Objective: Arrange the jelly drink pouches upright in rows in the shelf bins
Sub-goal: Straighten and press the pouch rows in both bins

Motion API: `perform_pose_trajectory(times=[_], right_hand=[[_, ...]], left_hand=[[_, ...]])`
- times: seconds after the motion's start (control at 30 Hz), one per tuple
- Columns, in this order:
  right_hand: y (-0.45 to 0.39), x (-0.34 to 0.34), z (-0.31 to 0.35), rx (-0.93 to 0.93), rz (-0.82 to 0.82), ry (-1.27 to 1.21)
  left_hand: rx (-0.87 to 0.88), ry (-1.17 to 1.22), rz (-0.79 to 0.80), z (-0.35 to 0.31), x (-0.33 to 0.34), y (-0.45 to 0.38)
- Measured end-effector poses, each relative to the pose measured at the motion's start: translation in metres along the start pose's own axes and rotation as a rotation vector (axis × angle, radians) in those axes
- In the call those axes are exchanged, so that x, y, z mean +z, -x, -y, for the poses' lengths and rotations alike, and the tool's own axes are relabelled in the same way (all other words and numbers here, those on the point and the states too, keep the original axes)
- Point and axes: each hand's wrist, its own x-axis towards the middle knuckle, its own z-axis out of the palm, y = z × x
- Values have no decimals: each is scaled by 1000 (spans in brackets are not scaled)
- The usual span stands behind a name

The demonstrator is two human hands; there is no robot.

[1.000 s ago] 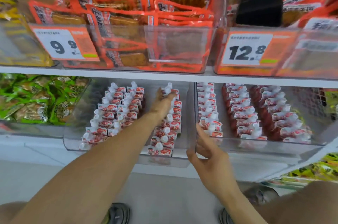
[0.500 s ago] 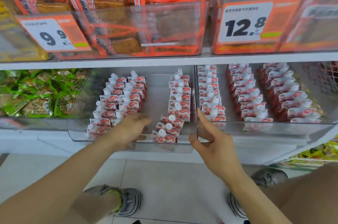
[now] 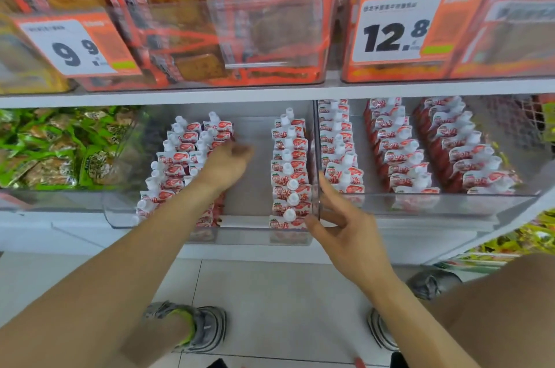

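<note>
Nearest the camera, at 5 o'clock of the shelf front, the right hand (image 3: 345, 229) hangs with fingers spread, its fingertips at the front right corner of the left bin (image 3: 168, 222), much where it was a second ago. Farther in, at 11 o'clock from it, the left hand (image 3: 225, 164) has drawn back from the deep end of the bin and now sits against the two left rows of jelly drink pouches (image 3: 177, 163); its grip looks loosely curled, though motion blur hides whether it pinches a pouch. An open lane lies between those rows and the single right row (image 3: 289, 169). Beyond, at 2 o'clock, the right bin (image 3: 450, 202) holds three upright rows. By my judgement the left bin needs another row filled.
</note>
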Motion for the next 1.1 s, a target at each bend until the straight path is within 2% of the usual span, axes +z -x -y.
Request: perform_pose_trajectory(times=[0.03,0.13,0.23,0.37,0.5,0.6,0.67,0.87,1.1], right_hand=[[0,0,0,-7,2,4],[-2,-1,0,-24,17,30],[-5,-3,-1,-22,48,22],[-9,-4,-5,6,70,13],[-10,-3,-9,7,81,9],[-10,-2,-13,27,73,-3],[-9,-1,-12,24,69,-4],[-9,-1,-9,43,60,-32],[-5,-2,-7,42,64,-67]], left_hand=[[-9,119,-53,-6,7,-13],[-10,364,43,-29,41,-42],[19,405,150,-38,67,-50],[-83,468,345,-34,68,-67],[-24,460,320,-32,68,-70],[-69,583,288,-20,65,-73],[-82,532,250,-13,63,-72],[73,327,225,-18,81,-60],[54,328,459,0,39,-35]])
